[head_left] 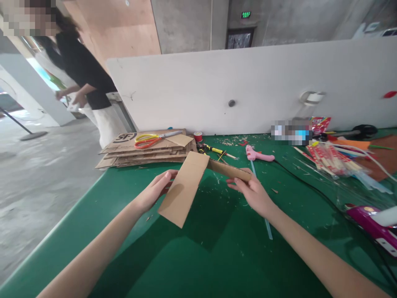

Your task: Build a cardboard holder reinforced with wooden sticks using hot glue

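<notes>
Above the green table I hold a piece of brown cardboard made of two strips that meet at an angle near the top. My left hand grips the edge of the wide left strip, its fingertips partly hidden behind it. The narrower right strip, seen nearly edge-on, is pinched near its outer end by my right hand, with the thumb in front. Beyond my right hand lies a pink hot glue gun, and a pale blue glue stick passes under that wrist.
Stacked cardboard at the back left carries scissors. A yellow-and-black cutter and a red spool are nearby. Packaged sticks and a purple power strip lie right. A white partition stands behind; a person is at left.
</notes>
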